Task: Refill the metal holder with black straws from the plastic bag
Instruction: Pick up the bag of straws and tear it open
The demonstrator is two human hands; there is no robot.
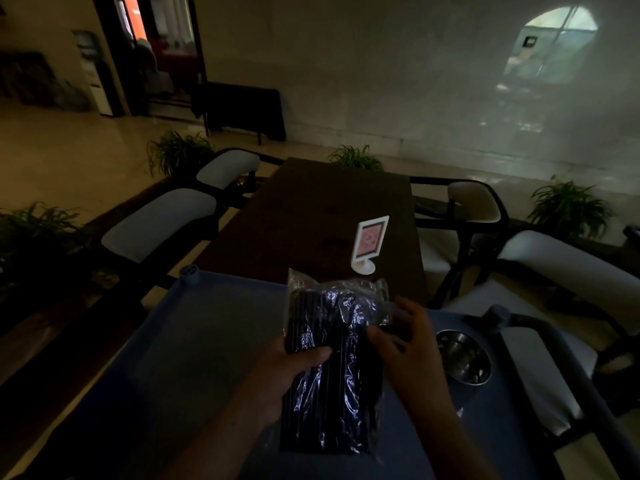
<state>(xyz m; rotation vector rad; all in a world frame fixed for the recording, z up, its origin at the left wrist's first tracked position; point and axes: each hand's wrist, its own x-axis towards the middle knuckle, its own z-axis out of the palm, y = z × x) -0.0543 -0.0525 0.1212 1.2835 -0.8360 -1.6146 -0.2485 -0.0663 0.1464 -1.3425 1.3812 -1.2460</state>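
Observation:
A clear plastic bag (332, 358) packed with black straws is held upright over the blue cart top (194, 341). My left hand (287, 379) wraps around the bag's lower left side, thumb across the front. My right hand (405, 341) pinches the bag's right edge near its upper part. The round metal holder (464, 356) stands on the cart just right of my right hand; I look down into its shiny opening. The scene is very dark.
A dark wooden table (332, 216) lies beyond the cart, with a white framed sign stand (369, 245) near its close edge. Cushioned chairs (159, 220) flank both sides. Potted plants (568, 206) line the floor behind.

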